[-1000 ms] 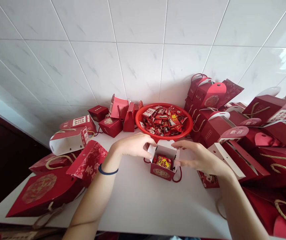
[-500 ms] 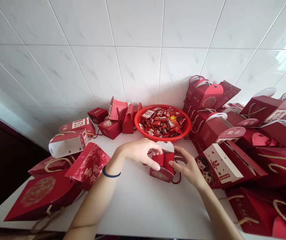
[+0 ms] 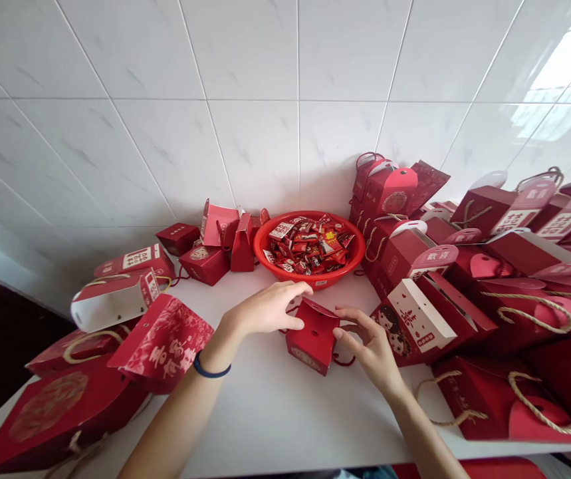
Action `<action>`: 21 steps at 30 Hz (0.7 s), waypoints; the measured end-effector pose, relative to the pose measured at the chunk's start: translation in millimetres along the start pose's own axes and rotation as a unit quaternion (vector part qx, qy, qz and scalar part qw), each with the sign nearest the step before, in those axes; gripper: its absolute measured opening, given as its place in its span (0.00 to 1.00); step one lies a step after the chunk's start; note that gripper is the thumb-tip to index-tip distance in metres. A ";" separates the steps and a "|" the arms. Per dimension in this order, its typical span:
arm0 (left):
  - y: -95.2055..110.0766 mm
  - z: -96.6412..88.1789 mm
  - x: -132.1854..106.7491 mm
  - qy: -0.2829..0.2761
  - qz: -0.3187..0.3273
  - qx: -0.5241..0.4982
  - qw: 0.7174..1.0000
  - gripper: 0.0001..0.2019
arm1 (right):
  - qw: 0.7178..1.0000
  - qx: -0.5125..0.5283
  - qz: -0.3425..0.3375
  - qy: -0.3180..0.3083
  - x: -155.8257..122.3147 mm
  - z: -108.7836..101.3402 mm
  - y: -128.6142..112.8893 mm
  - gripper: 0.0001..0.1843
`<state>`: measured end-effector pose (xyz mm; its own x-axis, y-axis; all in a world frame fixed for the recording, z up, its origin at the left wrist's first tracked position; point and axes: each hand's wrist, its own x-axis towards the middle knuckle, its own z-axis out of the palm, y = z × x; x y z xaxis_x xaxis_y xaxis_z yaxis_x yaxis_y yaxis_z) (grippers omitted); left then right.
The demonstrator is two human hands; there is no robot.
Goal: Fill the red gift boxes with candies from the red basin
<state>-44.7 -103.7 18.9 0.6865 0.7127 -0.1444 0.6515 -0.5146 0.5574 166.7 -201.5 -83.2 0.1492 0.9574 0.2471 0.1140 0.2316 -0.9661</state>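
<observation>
Head view: a small red box (image 3: pixel 314 334) sits on the white tabletop (image 3: pixel 275 406), just in front of the red bowl (image 3: pixel 310 245) full of sweets. The left hand (image 3: pixel 265 309) rests on the box's top left edge, fingers loosely curled over it, not a real clench. The right hand (image 3: pixel 372 342) is open, fingertips at the box's right side. Stacks of red bags (image 3: pixel 489 266) crowd the right; more lie on the left.
</observation>
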 end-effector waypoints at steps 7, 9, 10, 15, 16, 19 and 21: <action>-16.9 20.0 0.4 -0.012 0.063 -0.083 0.994 0.08 | 0.985 -0.155 0.046 0.053 -22.5 4.1 -16.9 0.30; -17.1 27.5 -4.5 0.015 0.057 -0.098 0.993 0.09 | 0.975 -0.208 0.058 0.046 -29.4 4.7 -24.4 0.32; -15.9 31.5 -7.3 0.036 0.054 -0.096 0.993 0.09 | 0.971 -0.226 0.061 0.040 -32.3 5.0 -28.2 0.33; 3.9 56.5 -19.0 0.132 0.008 -0.059 0.990 0.10 | 0.951 -0.306 0.036 0.026 -41.5 12.3 -44.3 0.40; 9.9 62.3 -20.7 0.136 -0.003 -0.058 0.989 0.09 | 0.944 -0.328 0.026 0.021 -42.5 14.6 -46.5 0.42; 27.7 80.0 -24.6 0.143 -0.017 -0.060 0.988 0.09 | 0.916 -0.400 0.015 0.004 -44.0 20.2 -50.9 0.44; 36.4 89.9 -25.9 0.147 -0.006 -0.065 0.987 0.09 | 0.897 -0.441 0.027 -0.005 -43.3 21.1 -52.3 0.44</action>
<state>-9.7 -183.8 -30.6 0.5427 0.8361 0.0808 0.5998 -0.4530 0.6596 133.5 -251.3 -44.9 0.1682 0.9658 0.1971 0.8405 -0.0360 -0.5406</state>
